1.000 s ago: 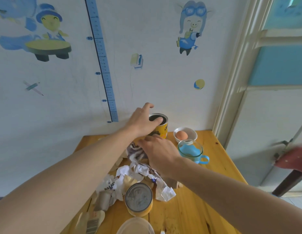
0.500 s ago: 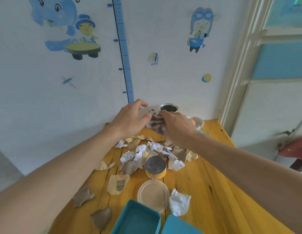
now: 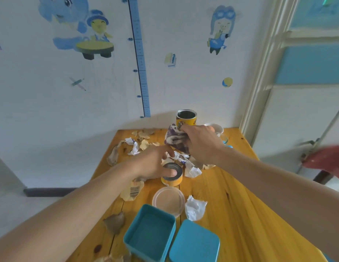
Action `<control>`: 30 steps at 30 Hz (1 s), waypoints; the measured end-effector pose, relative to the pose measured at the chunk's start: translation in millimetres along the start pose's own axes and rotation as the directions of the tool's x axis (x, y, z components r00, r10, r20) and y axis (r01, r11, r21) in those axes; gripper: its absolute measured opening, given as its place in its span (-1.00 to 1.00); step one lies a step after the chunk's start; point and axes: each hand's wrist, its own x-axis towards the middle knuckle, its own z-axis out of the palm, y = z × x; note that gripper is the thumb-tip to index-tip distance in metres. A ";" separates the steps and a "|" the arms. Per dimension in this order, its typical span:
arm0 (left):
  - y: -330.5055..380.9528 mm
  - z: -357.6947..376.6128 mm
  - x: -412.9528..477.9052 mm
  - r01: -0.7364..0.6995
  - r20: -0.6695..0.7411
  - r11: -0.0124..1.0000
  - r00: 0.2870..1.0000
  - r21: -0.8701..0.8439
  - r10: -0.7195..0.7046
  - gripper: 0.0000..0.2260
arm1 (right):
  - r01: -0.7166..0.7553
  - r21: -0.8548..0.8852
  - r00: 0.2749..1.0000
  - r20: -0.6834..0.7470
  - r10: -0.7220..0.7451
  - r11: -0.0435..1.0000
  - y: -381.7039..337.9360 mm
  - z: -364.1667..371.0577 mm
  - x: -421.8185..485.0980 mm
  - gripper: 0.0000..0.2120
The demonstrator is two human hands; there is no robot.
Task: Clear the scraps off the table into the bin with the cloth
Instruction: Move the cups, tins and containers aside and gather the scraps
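Cloth (image 3: 174,138), purple-and-white, bunched up, is gripped in the right hand (image 3: 200,142) and held off the bench (image 3: 231,205) over the far middle, just in front of a tall open yellow can (image 3: 186,118). Right fingers are curled round the wad. Left hand (image 3: 153,163) holds nothing, fingers loosely spread, index out, thumb over the top of a short yellow tin (image 3: 172,174); contact cannot tell. Paper scraps (image 3: 134,146) are scattered across the far left and centre of the bench, some under both hands. Barcode scrap (image 3: 132,190) is just left of the tin, brown scrap (image 3: 115,222) near the left edge. Clear round lid (image 3: 168,201) lies near the tin, with a crumpled white paper (image 3: 195,207) touching its right side. Open teal box (image 3: 151,231) and teal lid (image 3: 195,242) sit side by side at the near edge. White bowl (image 3: 217,128) is partly hidden behind the right hand.
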 end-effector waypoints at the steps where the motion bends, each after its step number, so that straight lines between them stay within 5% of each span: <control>1: 1.6 1.9 0.1 0.002 0.002 1.000 1.000 -0.011 -0.002 -0.47 | -0.012 0.014 1.000 -0.004 0.012 1.000 0.5 0.4 -0.9 -0.88; 9: 3.0 20.2 1.4 -0.045 -0.003 0.999 0.999 0.015 0.045 -0.40 | -0.136 0.189 0.987 -0.063 0.151 0.973 29.6 18.6 -19.0 -0.81; 14: -8.3 14.5 8.7 -0.017 -0.035 0.999 0.999 -0.033 0.016 -0.17 | -0.159 0.196 0.984 -0.048 0.171 0.968 44.4 27.3 -29.2 -0.74; 24: -11.2 -19.0 57.4 0.010 -0.206 0.992 0.978 -0.127 -0.036 -0.40 | -0.177 0.218 0.984 0.020 0.177 0.960 50.9 50.5 -39.5 -0.78; 30: -17.1 -19.7 107.3 0.150 -0.284 0.975 0.939 -0.161 -0.191 -0.37 | -0.157 0.223 0.988 0.036 0.153 0.962 54.0 52.9 -38.2 -0.78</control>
